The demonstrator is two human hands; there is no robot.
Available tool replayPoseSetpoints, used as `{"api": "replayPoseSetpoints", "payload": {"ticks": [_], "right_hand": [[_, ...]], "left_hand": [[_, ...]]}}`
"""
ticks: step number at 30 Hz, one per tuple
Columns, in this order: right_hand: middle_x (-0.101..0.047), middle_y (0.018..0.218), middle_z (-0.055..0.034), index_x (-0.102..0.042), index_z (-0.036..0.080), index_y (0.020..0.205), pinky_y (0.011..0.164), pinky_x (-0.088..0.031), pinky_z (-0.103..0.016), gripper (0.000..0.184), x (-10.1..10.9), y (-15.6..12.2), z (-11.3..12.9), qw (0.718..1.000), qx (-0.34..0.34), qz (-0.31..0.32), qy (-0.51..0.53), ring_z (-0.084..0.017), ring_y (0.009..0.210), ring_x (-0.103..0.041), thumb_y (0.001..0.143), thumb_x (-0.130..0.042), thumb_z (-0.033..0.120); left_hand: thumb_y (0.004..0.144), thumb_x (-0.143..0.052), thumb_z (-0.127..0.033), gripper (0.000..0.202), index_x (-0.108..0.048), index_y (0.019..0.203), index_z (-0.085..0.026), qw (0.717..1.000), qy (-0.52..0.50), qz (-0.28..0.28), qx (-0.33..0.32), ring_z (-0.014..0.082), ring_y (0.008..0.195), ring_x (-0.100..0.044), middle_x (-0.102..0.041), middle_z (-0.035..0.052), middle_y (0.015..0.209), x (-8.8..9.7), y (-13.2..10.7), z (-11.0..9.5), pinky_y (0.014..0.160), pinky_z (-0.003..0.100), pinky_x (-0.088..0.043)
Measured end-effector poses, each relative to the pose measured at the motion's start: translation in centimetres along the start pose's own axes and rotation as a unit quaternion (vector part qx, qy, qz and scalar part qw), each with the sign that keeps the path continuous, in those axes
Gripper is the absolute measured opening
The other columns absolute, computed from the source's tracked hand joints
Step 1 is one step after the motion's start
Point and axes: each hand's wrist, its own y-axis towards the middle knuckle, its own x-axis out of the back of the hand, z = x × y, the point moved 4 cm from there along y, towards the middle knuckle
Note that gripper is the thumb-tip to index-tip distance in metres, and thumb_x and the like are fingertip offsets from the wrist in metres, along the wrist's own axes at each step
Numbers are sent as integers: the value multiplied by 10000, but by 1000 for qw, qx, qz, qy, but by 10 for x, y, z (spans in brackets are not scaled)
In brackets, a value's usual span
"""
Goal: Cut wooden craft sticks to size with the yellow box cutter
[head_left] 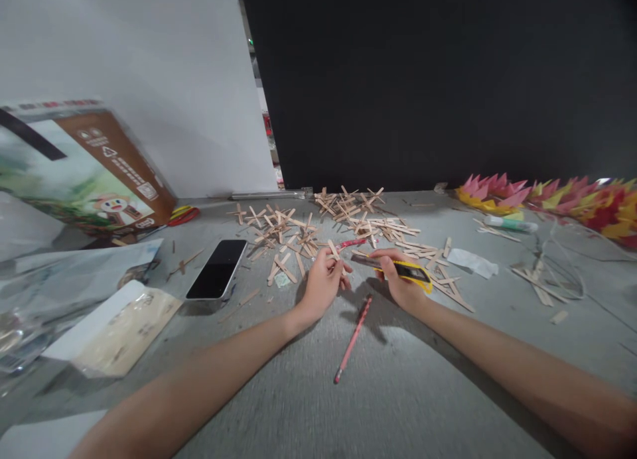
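My left hand [323, 280] pinches a small wooden craft stick [334, 249], which points up and away from me. Just to its right, my right hand [398, 280] is closed around a yellow and black utility knife [415, 271], its blade end turned toward the left hand. Blade and stick look apart. Below the hands a pink pencil [354, 343] lies at a slant on the grey table. Behind them are heaps of craft sticks [279, 227], many joined into crosses. A red strip [351, 243] lies just beyond the fingers.
At left lie a phone [217, 268], a plastic-wrapped packet [124, 333] and a brown printed bag [114, 174], with red and yellow scissors handles [183, 215] beside it. To the right are a glue stick [511, 224], pink and yellow paper pieces [492, 192] and a thin cord [582, 273].
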Motion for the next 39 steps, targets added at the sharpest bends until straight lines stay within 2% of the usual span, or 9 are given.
{"api": "replayPoseSetpoints", "payload": {"ticks": [4, 9, 14, 19, 25, 32, 39], "right_hand": [[-746, 789, -22, -752, 270, 1108, 697, -566, -325, 250, -2, 3, 11, 999, 21, 40, -22, -190, 679, -703, 979, -648, 458], [-772, 844, -32, -680, 262, 1221, 631, -563, -286, 253, -9, 2, 21, 992, 73, 101, -24, -164, 642, -705, 1003, -611, 371], [-780, 863, -30, -680, 262, 1202, 615, -553, -269, 220, -8, 1, 23, 991, 94, 86, -31, -155, 645, -716, 1005, -602, 322], [-794, 1020, -63, -673, 264, 1212, 673, -581, -289, 223, -10, 1, 23, 988, 108, 98, -46, -167, 706, -744, 1010, -584, 298], [-790, 965, -47, -670, 264, 1211, 702, -586, -290, 219, -10, 1, 23, 987, 113, 102, -47, -164, 701, -742, 1012, -581, 284], [-792, 961, -60, -665, 245, 1220, 735, -593, -297, 227, -11, 0, 22, 986, 120, 106, -51, -179, 757, -754, 1011, -579, 270], [-791, 990, -72, -666, 238, 1202, 762, -605, -304, 212, -11, -1, 29, 984, 133, 95, -68, -190, 795, -764, 1013, -574, 267]], "left_hand": [[953, -608, -364, 239, -443, 1039, -215, 1000, -11, -7, 4, 97, 493, -600, -668, -28, 784, 0, 0, 1, 509, 221, -473], [952, -607, -345, 202, -458, 956, -208, 1000, 3, -11, 9, 106, 494, -595, -668, -20, 724, 0, 0, 0, 514, 223, -479], [947, -610, -342, 201, -455, 959, -214, 1000, -2, -15, 11, 111, 516, -616, -686, -12, 771, 0, -1, 0, 524, 225, -492], [940, -627, -331, 205, -475, 1005, -209, 1000, -13, -12, 4, 110, 502, -605, -665, -22, 750, -1, -1, -2, 513, 225, -493], [936, -635, -312, 219, -471, 1042, -214, 1000, -16, -17, 2, 122, 500, -607, -640, -45, 687, -1, -1, -1, 507, 223, -494], [927, -618, -284, 200, -467, 1036, -213, 1000, -16, -17, 4, 111, 484, -597, -654, -40, 720, -1, -1, -2, 498, 222, -486], [928, -634, -326, 229, -462, 1033, -218, 1000, -18, -19, 6, 114, 496, -607, -658, -33, 744, -1, -2, -3, 512, 231, -499]]}}
